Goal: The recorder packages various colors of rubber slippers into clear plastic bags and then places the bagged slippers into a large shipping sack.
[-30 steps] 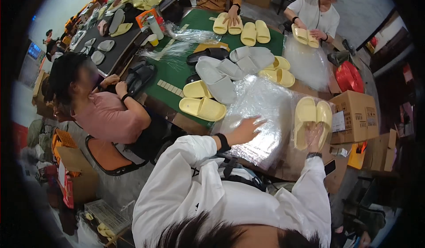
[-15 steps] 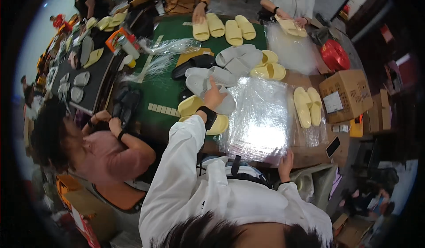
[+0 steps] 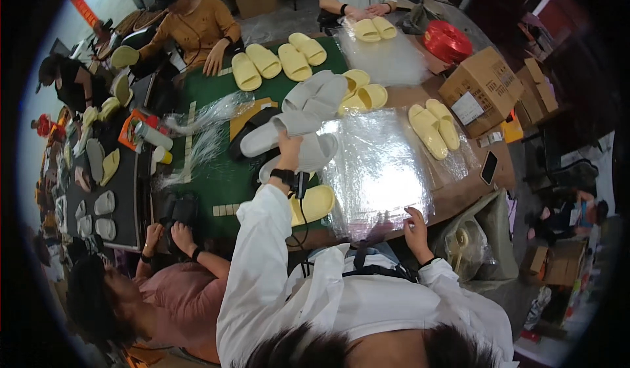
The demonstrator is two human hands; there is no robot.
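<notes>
My left hand (image 3: 289,151) grips a grey slipper (image 3: 259,139), its fingers partly hidden by the slipper. Another grey slipper (image 3: 319,152) lies just beneath, close to the same hand. A yellow slipper (image 3: 315,205) is next to my left wrist, its mate mostly covered. Beyond the hand are a black slipper (image 3: 244,146) and a second grey pair (image 3: 314,95). A stack of clear plastic sheets (image 3: 377,171) reflects light at the centre of the table. My right hand (image 3: 415,233) is at the stack's near right corner, fingers apart, holding nothing.
A yellow pair (image 3: 433,128), a phone (image 3: 489,168) and a cardboard box (image 3: 482,92) occupy the right. More yellow slippers (image 3: 279,63) line the far edge. Red twine (image 3: 447,40) stands far right. Co-workers sit left and across. A bag (image 3: 482,243) hangs by the near right edge.
My left hand has drawn the grey slipper leftward and turned it. My right hand has come slightly off the plastic sheets. The person in orange has let go of the yellow slipper. The view has shifted.
</notes>
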